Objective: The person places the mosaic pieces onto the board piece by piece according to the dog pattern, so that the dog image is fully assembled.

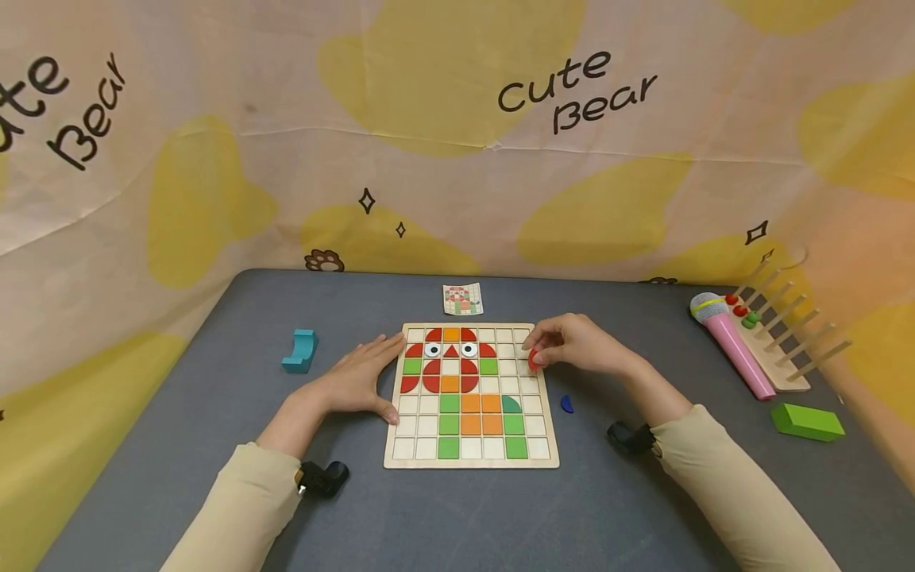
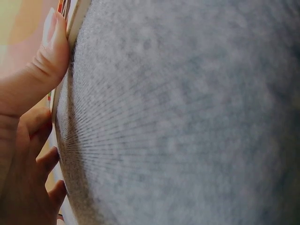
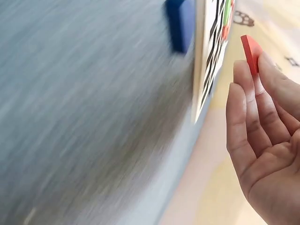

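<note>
A wooden grid board (image 1: 472,464) lies mid-table, filled in part with red, orange, green and white tiles and two eye tiles (image 1: 432,349). My left hand (image 1: 357,380) rests along the board's left edge, fingers extended and thumb (image 2: 55,47) at its side. Over the board's upper right edge, my right hand (image 1: 577,342) pinches a red curved tile (image 3: 251,51) between thumb and fingertips. On the table right of the board is a blue rounded tile (image 1: 567,403). Behind the board lies a small picture card (image 1: 463,299) with a similar pattern.
A teal curved block (image 1: 302,351) stands at the left. To the right are a pink toy microphone (image 1: 736,349), a wooden peg rack (image 1: 786,367) with red and green beads, and a green block (image 1: 808,422). A printed cloth hangs behind the table.
</note>
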{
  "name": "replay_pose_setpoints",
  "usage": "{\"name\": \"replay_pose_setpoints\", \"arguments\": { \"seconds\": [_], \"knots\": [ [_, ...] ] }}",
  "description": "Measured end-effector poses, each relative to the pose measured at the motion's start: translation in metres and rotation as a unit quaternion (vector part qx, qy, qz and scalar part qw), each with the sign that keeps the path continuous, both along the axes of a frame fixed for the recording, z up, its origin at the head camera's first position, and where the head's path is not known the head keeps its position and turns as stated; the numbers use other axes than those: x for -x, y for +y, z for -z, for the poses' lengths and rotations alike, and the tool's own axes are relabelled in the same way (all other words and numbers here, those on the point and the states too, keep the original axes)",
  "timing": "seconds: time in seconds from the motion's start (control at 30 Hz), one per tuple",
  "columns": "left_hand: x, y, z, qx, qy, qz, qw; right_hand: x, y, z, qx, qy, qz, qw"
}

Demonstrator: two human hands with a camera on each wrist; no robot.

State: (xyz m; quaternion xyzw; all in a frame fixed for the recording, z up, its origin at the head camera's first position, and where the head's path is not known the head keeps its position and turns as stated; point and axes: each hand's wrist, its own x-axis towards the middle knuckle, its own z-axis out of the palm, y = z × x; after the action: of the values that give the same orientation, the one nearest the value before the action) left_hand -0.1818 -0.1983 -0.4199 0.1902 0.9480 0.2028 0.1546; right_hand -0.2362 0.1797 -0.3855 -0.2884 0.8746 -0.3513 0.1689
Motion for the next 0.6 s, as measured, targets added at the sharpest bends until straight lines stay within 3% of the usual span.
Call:
{"name": "replay_pose_setpoints", "arguments": {
  "seconds": [0.33,0.6],
  "knots": [
    [0.0,0.0,-0.001,0.002,-0.001,0.001,1.0,0.002,-0.047,-0.002,-0.002,0.005,-0.042,0.9991],
    [0.0,-0.001,0.0,0.002,0.002,0.004,1.0,0.001,-0.065,0.004,-0.024,0.033,-0.082,0.9958]
  ]
}}
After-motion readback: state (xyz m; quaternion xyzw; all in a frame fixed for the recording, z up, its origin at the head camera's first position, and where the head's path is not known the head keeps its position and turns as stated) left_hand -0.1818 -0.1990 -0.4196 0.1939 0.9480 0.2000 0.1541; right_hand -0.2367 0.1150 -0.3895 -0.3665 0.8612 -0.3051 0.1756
